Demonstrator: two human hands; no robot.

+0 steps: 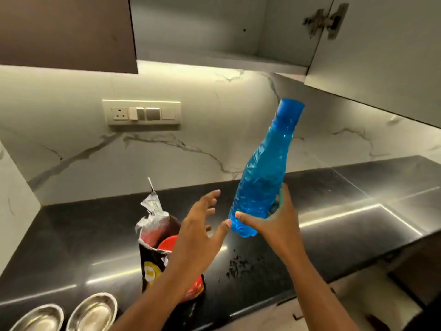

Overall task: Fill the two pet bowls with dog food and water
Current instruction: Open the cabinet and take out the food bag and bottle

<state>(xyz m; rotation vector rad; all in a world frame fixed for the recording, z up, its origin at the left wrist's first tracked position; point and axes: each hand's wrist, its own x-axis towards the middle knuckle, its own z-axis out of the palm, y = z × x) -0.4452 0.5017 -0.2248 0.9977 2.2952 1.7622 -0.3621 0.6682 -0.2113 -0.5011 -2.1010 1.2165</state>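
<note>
- Landmark: the translucent blue ribbed plastic bottle with a blue cap [261, 170], held in the air above the glossy black stone surface [71, 235], tilted with the cap leaning up and to the right.
- The right hand [274, 223] grips the bottle at its lower end: the thumb lies across the front near the base and the fingers wrap round the far side.
- The left hand [202, 225] is just left of the bottle base with fingers spread and straight; it holds nothing. Its thumb tip lies very close to the base; contact cannot be confirmed.
- The torn-open black, red and yellow foil dog food bag [155, 247] stands upright on the surface, below and left of the bottle, partly covered by the left forearm. A red rounded object [168, 242] shows inside its opening; what it is cannot be determined.
- Two round stainless-steel pet bowls [93, 311] sit side by side on the surface at the lower left, well apart from the bottle; the left bowl [39, 318] is cut by the frame edge. Their contents cannot be determined.
- Small dark crumbs [238, 266] are scattered on the surface below the bottle.
- A cream socket-and-switch plate [141, 112] is mounted on the white marble-pattern wall, up and left of the bottle.
- An open grey wall cupboard [202, 27] hangs above the bottle, its door [381, 56] swung out to the right.
</note>
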